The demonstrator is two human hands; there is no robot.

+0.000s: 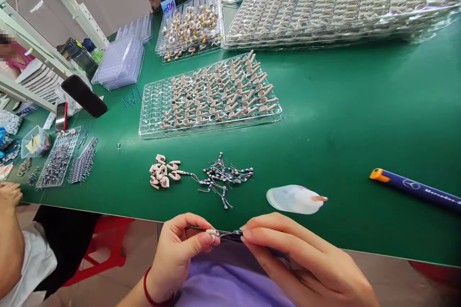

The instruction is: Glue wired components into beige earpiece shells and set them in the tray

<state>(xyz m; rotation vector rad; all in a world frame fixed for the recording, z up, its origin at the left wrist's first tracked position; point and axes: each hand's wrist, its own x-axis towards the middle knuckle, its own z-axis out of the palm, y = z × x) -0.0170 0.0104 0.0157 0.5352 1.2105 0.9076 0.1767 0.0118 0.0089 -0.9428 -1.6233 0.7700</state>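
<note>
Green table (360, 120) with clear trays (209, 96); left hand (180, 249) and right hand (298, 259) both pinch thin wire part (226, 234) at near edge

Green table (360, 120), pink shells (163, 171), purple lap

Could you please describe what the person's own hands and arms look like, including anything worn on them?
Both hands are bare, with no gloves or rings in view. The left hand has a thin red cord bracelet around its wrist, and the forearm behind it is uncovered. The right hand shows no bracelet or watch, and no sleeve reaches it. The fingernails are short and look unpainted.
</note>
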